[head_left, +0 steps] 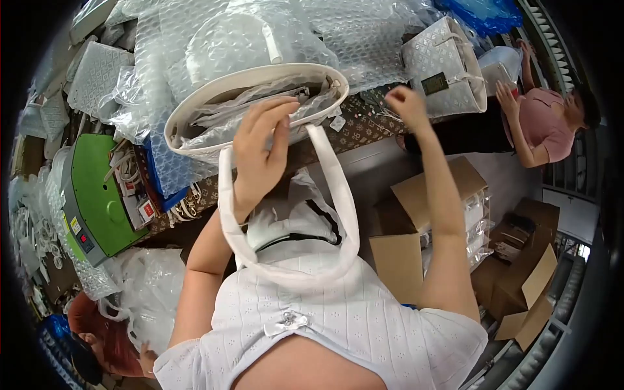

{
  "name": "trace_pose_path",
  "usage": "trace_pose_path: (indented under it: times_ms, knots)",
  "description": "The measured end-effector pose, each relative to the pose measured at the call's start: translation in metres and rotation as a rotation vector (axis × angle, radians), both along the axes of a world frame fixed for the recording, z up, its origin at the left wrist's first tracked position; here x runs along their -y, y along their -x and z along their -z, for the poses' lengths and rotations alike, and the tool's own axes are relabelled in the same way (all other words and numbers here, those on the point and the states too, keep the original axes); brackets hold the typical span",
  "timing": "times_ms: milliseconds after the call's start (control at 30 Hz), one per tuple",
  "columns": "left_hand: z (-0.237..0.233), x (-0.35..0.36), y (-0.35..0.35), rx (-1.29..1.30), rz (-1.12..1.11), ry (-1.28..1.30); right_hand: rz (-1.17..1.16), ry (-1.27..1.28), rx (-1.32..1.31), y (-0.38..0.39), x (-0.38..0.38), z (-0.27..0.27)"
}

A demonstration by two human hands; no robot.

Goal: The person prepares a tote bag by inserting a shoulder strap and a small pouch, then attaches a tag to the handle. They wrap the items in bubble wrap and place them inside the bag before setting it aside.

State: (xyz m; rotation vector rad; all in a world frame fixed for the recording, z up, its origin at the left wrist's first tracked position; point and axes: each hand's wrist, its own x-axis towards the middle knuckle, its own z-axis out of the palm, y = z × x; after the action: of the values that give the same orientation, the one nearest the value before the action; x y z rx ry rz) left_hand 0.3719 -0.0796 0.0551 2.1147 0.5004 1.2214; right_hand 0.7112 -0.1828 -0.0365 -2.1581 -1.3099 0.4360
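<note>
In front of me a white handbag (257,77) stands with its mouth up, clear plastic wrapping (214,120) inside it. One wrapped white handle (351,214) loops down toward my chest; the other handle (270,40) lies on the far side. My left hand (260,146) is over the near rim, inside the near handle's loop, fingers extended together above the opening and thumb apart. Off to the right, my right hand (408,107) has its fingers curled together above thin white strings (387,116) at the table edge. Whether it pinches anything is hidden.
Bubble wrap (364,49) covers much of the table. A patterned handbag (442,58) with a dark tag stands right. A green machine (101,195) is at left. Open cardboard boxes (398,260) sit on the right floor. One co-worker (543,123) is right, another (110,338) lower left.
</note>
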Motion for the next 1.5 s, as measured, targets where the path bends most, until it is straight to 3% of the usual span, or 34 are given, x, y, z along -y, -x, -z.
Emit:
trace_pose_path:
  times_ms: [67, 133, 333, 433, 533, 567, 633, 667, 733, 867, 967, 1100, 1267, 1400, 1500]
  knots:
    - [0.002, -0.005, -0.020, -0.011, -0.031, 0.111, 0.081, 0.300, 0.171, -0.013, 0.035, 0.084]
    - [0.010, -0.006, -0.036, -0.059, -0.035, 0.135, 0.140, 0.302, 0.183, -0.006, 0.051, 0.123]
    - [0.026, -0.004, -0.066, -0.209, -0.078, 0.207, 0.020, 0.307, 0.275, -0.010, 0.054, 0.171]
    - [0.031, -0.008, -0.073, -0.191, -0.040, 0.276, -0.096, 0.361, 0.253, -0.019, 0.049, 0.165]
    - [0.021, -0.010, -0.077, -0.237, -0.020, 0.366, -0.070, 0.178, -0.140, -0.018, 0.039, 0.147]
    - [0.018, -0.011, -0.078, -0.258, -0.004, 0.415, -0.092, 0.176, -0.141, -0.014, 0.036, 0.134]
    - [0.014, -0.015, -0.078, -0.255, 0.002, 0.436, -0.045, 0.169, -0.780, 0.011, 0.015, 0.051]
    - [0.011, -0.019, -0.079, -0.251, 0.035, 0.450, -0.073, 0.168, -0.779, 0.021, 0.004, 0.015]
    - [0.010, -0.022, -0.080, -0.247, 0.051, 0.454, -0.370, 0.250, -0.829, 0.040, -0.015, -0.045]
    - [0.027, -0.018, -0.076, -0.126, 0.155, 0.381, -0.689, 0.206, -0.819, 0.069, -0.054, -0.093]
    - [0.024, -0.015, -0.056, -0.314, -0.044, 0.065, -0.706, 0.274, -0.840, 0.076, -0.061, -0.093]
    - [0.027, 0.018, -0.004, -0.112, -0.167, 0.315, -0.605, 0.411, -0.955, 0.084, -0.048, -0.073]
    - [0.049, 0.037, 0.014, -0.178, -0.192, 0.321, -0.479, 0.488, -0.987, 0.106, -0.025, -0.051]
    - [0.096, 0.036, 0.004, -0.299, -0.060, 0.605, -0.364, 0.508, -1.223, 0.126, -0.019, -0.044]
    - [0.114, 0.032, -0.010, -0.085, 0.195, 1.274, -0.333, 0.472, -1.305, 0.138, -0.015, -0.048]
